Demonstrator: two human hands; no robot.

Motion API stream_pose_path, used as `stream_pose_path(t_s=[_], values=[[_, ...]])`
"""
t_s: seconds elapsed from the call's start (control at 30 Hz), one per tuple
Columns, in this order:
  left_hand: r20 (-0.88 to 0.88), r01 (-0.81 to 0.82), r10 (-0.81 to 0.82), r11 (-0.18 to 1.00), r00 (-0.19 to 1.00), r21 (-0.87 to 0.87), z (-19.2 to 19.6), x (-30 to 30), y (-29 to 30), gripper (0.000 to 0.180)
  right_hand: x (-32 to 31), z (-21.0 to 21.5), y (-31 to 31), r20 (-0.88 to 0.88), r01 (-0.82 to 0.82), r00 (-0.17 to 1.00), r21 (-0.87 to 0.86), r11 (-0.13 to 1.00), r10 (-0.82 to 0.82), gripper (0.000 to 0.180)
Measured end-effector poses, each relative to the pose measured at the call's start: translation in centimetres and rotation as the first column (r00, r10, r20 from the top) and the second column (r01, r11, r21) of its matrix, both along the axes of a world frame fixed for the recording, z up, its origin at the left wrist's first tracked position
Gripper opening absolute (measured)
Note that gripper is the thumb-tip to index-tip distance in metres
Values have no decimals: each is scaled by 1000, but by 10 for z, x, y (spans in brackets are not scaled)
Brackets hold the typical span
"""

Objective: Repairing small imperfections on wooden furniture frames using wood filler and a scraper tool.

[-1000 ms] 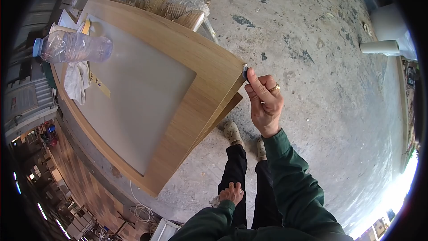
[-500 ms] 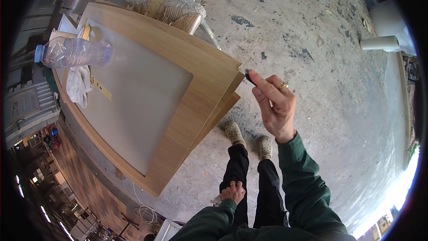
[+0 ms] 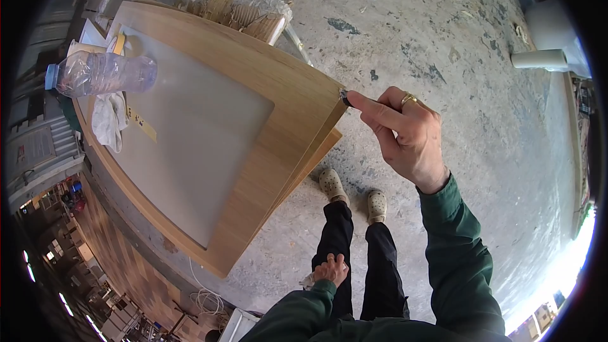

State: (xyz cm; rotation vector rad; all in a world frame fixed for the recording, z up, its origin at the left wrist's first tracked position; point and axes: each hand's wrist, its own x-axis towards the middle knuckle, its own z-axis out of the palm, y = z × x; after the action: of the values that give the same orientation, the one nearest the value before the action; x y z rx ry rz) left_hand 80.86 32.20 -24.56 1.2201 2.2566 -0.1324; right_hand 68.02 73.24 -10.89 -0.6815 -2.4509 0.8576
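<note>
My right hand [image 3: 415, 142] pinches a small dark piece [image 3: 345, 97] between thumb and fingertips. The piece touches the right corner of a wood-edged panel [image 3: 304, 101] with a grey inset. Beneath that panel lie more panels of the same wood colour, their edges slightly fanned out. Low in the picture, my left hand [image 3: 332, 270] is closed in front of my dark trouser leg. Something pale shows at its side, too hidden to name.
On the panel's far left stand a clear bottle [image 3: 104, 73] with a blue cap, a white cloth [image 3: 109, 120] and yellow tape [image 3: 142, 125]. A wrapped, padded support [image 3: 234, 16] is behind the panel. White rolls [image 3: 539, 59] lie at the right; a cable [image 3: 206, 303] coils on the floor.
My right hand has turned and shifted, bringing the dark piece from just off the panel's corner onto it. My left hand stays nearly in place.
</note>
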Motion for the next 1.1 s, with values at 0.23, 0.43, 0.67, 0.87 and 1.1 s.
stream_pose_path(t_s=[0.23,0.43,0.67,0.87,1.1], values=[[-8,5,-5,1000,1000,16,-2,1,-2,25,7,6,-3,31,-81,996,29,996,80,39],[11,8,-7,1000,1000,-7,0,0,0,24,6,-2,4,-108,-34,994,-191,981,13,34],[16,-10,10,1000,1000,-9,-1,-1,0,22,0,0,9,-29,-71,997,-120,990,68,41],[19,-10,10,1000,1000,-12,1,-3,4,24,8,-2,4,-42,-67,997,-61,996,65,31],[13,2,-2,1000,1000,-28,0,-3,3,23,3,-16,5,-226,-39,974,-216,976,-11,39]])
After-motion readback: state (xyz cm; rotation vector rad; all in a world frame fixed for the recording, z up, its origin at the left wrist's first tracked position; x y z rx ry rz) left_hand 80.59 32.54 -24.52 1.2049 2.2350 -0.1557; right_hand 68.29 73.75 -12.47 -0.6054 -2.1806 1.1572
